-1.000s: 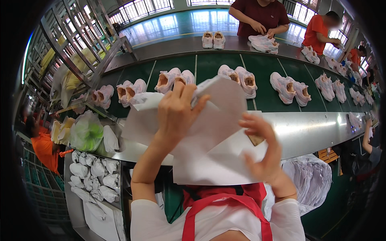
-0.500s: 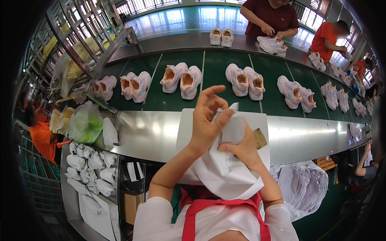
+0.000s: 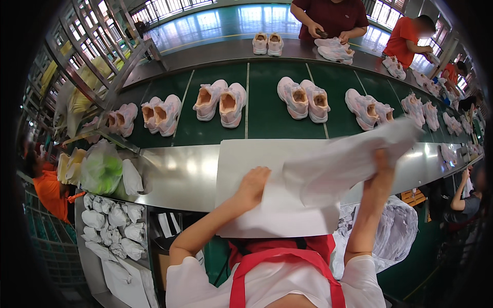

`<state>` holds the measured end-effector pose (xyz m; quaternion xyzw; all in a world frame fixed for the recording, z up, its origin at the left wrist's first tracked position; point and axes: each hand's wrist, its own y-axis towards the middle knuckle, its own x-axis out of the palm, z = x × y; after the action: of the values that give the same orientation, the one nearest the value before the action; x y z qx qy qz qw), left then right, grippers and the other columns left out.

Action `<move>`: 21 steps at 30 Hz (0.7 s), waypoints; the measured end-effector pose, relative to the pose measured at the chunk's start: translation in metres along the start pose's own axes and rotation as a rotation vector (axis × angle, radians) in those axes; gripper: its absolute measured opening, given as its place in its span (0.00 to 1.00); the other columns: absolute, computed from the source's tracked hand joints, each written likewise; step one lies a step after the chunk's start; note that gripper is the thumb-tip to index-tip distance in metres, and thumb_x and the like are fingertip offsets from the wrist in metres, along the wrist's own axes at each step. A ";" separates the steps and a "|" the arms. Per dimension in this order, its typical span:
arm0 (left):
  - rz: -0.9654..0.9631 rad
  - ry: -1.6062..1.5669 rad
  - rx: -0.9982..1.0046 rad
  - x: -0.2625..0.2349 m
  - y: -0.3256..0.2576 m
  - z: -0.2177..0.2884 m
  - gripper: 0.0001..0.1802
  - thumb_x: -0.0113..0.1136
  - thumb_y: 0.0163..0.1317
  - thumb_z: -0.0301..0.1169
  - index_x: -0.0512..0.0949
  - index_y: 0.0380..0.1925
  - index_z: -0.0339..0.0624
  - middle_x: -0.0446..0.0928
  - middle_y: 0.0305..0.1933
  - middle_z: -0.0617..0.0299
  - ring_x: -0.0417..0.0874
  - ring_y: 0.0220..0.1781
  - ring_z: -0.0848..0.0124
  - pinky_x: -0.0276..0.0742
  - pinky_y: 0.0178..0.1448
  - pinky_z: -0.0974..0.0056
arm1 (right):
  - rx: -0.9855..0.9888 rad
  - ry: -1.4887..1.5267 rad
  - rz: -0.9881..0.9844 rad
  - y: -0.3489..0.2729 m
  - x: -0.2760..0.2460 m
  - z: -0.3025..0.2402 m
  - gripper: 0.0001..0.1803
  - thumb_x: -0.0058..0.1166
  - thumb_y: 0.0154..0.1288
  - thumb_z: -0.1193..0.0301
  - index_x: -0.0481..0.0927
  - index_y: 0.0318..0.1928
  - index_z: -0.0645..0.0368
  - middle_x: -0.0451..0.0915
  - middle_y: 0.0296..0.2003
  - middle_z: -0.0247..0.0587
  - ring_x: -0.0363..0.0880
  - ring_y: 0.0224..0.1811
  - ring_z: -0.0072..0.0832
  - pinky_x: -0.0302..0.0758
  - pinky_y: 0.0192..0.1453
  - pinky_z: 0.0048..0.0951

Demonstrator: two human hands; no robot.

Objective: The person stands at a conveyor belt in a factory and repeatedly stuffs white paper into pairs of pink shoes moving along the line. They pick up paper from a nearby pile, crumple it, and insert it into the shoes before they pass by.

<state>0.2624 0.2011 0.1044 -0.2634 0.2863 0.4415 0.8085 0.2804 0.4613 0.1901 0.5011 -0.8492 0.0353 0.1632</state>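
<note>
My right hand (image 3: 381,163) is closed on a white sheet of paper (image 3: 349,161), lifted over the right part of the metal bench and smeared by motion. The sheet is creased and hides part of a shoe pair behind it. My left hand (image 3: 253,188) rests on a stack of flat white paper (image 3: 246,154) in front of me. Its fingers are curled together, and whether anything is between them is hidden. Beyond the stack, pale pink and white sneakers (image 3: 233,105) stand in pairs on a green conveyor belt (image 3: 262,115).
A metal bench (image 3: 174,172) runs along the belt. At left are a plastic bag with something green (image 3: 102,169) and a tray of crumpled white paper wads (image 3: 117,215). A large clear bag of paper (image 3: 395,231) sits at lower right. Across the belt, a person (image 3: 334,20) handles a shoe.
My hands have come apart. My right hand has swung right and up with the paper sheet, which is now spread out. My left hand has dropped onto the stack.
</note>
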 end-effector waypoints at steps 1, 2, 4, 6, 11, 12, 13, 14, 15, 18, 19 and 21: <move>0.028 -0.023 -0.061 -0.003 -0.001 -0.007 0.45 0.69 0.48 0.49 0.63 0.61 0.38 0.71 0.57 0.49 0.77 0.53 0.58 0.73 0.57 0.57 | -0.298 0.035 0.068 0.001 -0.006 -0.004 0.17 0.54 0.60 0.74 0.72 0.50 0.65 0.76 0.42 0.39 0.77 0.43 0.27 0.76 0.48 0.28; 0.023 -0.384 0.009 -0.005 -0.001 -0.012 0.47 0.67 0.48 0.53 0.60 0.63 0.40 0.69 0.59 0.49 0.76 0.56 0.59 0.72 0.58 0.56 | -0.519 -0.185 0.024 -0.004 -0.006 -0.005 0.17 0.56 0.57 0.73 0.73 0.47 0.64 0.76 0.39 0.38 0.77 0.39 0.28 0.76 0.45 0.28; -0.111 -1.074 -0.051 -0.007 0.000 -0.018 0.51 0.62 0.49 0.61 0.55 0.67 0.45 0.65 0.63 0.48 0.72 0.60 0.60 0.70 0.60 0.53 | -1.006 -0.597 -0.471 -0.018 0.003 -0.005 0.15 0.62 0.51 0.72 0.78 0.41 0.61 0.73 0.29 0.36 0.75 0.30 0.27 0.75 0.38 0.26; -0.360 -1.342 -0.081 -0.004 0.006 -0.017 0.55 0.39 0.50 0.75 0.46 0.69 0.49 0.60 0.66 0.44 0.64 0.66 0.51 0.62 0.67 0.49 | -1.374 -0.558 -0.882 -0.038 0.027 0.007 0.14 0.63 0.42 0.71 0.81 0.35 0.53 0.67 0.21 0.28 0.70 0.22 0.21 0.74 0.35 0.23; -0.522 -1.671 0.156 -0.006 0.034 0.002 0.47 0.51 0.54 0.64 0.56 0.65 0.44 0.65 0.62 0.45 0.70 0.61 0.57 0.69 0.63 0.58 | -1.287 -0.375 -1.246 -0.062 0.071 0.048 0.16 0.55 0.45 0.72 0.77 0.39 0.53 0.60 0.19 0.29 0.69 0.22 0.22 0.74 0.33 0.24; -0.593 -1.647 0.242 -0.010 0.037 0.007 0.43 0.54 0.56 0.60 0.59 0.64 0.44 0.68 0.61 0.51 0.73 0.60 0.62 0.70 0.62 0.61 | -1.254 -0.364 -1.267 -0.059 0.071 0.051 0.16 0.55 0.45 0.71 0.77 0.39 0.52 0.60 0.19 0.29 0.69 0.23 0.22 0.74 0.33 0.24; -0.549 -1.714 0.147 -0.014 0.039 0.010 0.39 0.61 0.56 0.50 0.60 0.63 0.43 0.72 0.56 0.49 0.76 0.56 0.65 0.72 0.60 0.64 | -1.162 -0.366 -1.327 -0.054 0.070 0.053 0.16 0.57 0.46 0.72 0.76 0.40 0.53 0.66 0.20 0.30 0.73 0.25 0.25 0.73 0.31 0.27; -0.501 -1.607 0.173 -0.017 0.042 0.014 0.38 0.61 0.57 0.48 0.60 0.63 0.43 0.73 0.55 0.49 0.76 0.55 0.66 0.73 0.59 0.65 | -1.033 -0.359 -1.389 -0.050 0.067 0.053 0.16 0.58 0.46 0.72 0.77 0.40 0.54 0.68 0.21 0.31 0.74 0.26 0.27 0.73 0.32 0.27; -0.462 -1.492 0.228 -0.021 0.043 0.016 0.37 0.60 0.57 0.47 0.61 0.63 0.43 0.74 0.53 0.50 0.77 0.53 0.67 0.73 0.58 0.66 | -0.916 -0.342 -1.428 -0.045 0.066 0.052 0.16 0.59 0.46 0.72 0.77 0.40 0.54 0.70 0.22 0.32 0.75 0.27 0.28 0.74 0.32 0.28; -0.254 -1.309 0.161 -0.023 0.046 0.022 0.30 0.59 0.60 0.41 0.65 0.60 0.42 0.77 0.50 0.56 0.78 0.47 0.73 0.74 0.52 0.70 | -0.729 -0.312 -1.427 -0.038 0.065 0.050 0.15 0.63 0.46 0.72 0.79 0.38 0.54 0.75 0.24 0.35 0.77 0.28 0.31 0.73 0.32 0.28; -0.184 -1.214 0.145 -0.021 0.047 0.024 0.29 0.59 0.60 0.41 0.66 0.59 0.42 0.77 0.49 0.57 0.78 0.46 0.74 0.74 0.51 0.70 | -0.738 -0.290 -1.383 -0.037 0.066 0.050 0.15 0.63 0.45 0.73 0.79 0.37 0.53 0.74 0.22 0.34 0.76 0.26 0.31 0.72 0.31 0.27; 0.068 -1.052 0.191 -0.010 0.049 0.026 0.22 0.57 0.63 0.39 0.71 0.53 0.40 0.77 0.47 0.61 0.77 0.43 0.76 0.72 0.50 0.71 | -0.781 -0.256 -1.181 -0.036 0.068 0.052 0.17 0.65 0.43 0.74 0.79 0.38 0.54 0.74 0.23 0.34 0.77 0.27 0.32 0.72 0.33 0.26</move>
<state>0.2213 0.2362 0.1208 0.0776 -0.1101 0.5118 0.8485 0.2685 0.3751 0.1581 0.7821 -0.3993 -0.4241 0.2215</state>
